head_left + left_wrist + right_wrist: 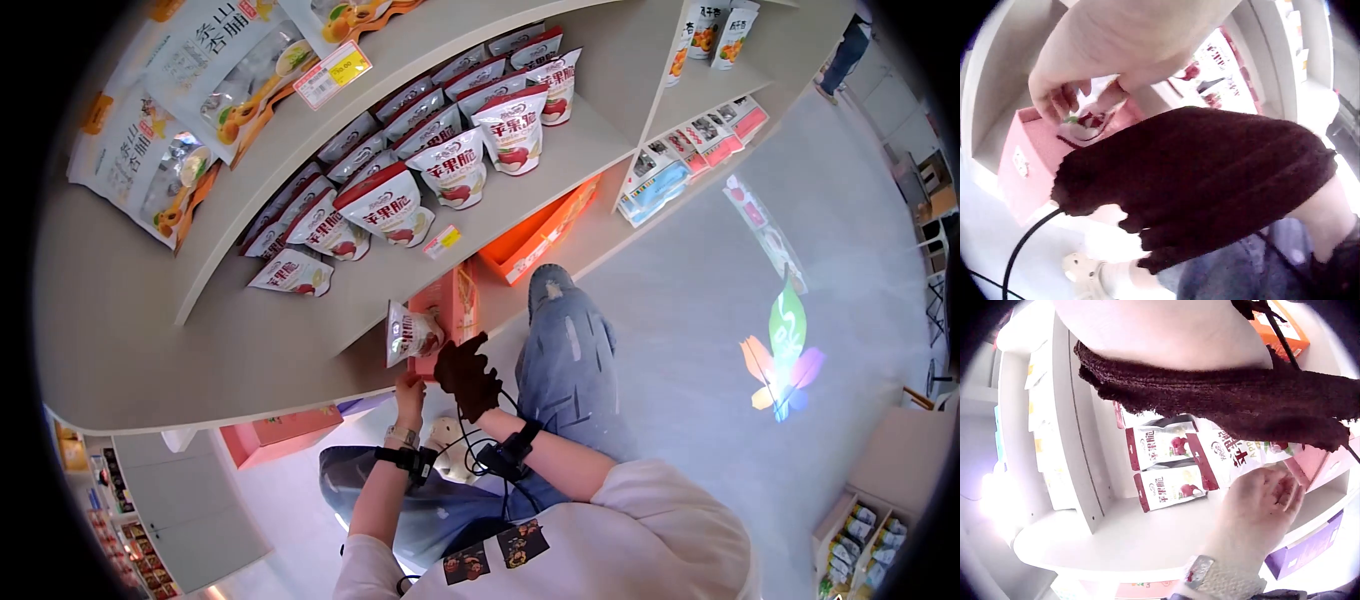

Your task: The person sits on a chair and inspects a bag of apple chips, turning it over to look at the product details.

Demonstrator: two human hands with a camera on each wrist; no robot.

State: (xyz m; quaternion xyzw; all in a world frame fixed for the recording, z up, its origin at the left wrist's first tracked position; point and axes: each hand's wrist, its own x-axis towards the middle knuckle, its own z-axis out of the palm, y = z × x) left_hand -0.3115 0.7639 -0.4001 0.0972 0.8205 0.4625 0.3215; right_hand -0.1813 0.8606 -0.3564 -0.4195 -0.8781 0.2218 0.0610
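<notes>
A white apple-crisp pouch [408, 334] with a red top band stands tilted at the lower shelf's edge, over a pink box [462, 298]. My bare left hand [410, 397] pinches its bottom end; in the left wrist view the thumb and fingers close around the pouch [1090, 120]. Beside it, my right hand [467, 378] wears a dark brown knitted glove and has nothing visible in its grasp. The glove overlaps part of the pouch [1225, 453] in the right wrist view. Its fingers hang loosely bent, their palm side hidden.
Rows of matching pouches [390, 205] fill the shelf above. An orange box [540, 232] sits under that shelf, to the right. Large apricot bags [150, 180] lie on the upper shelf. Black cables [505, 440] hang between my wrists, and my knee [568, 330] is close by.
</notes>
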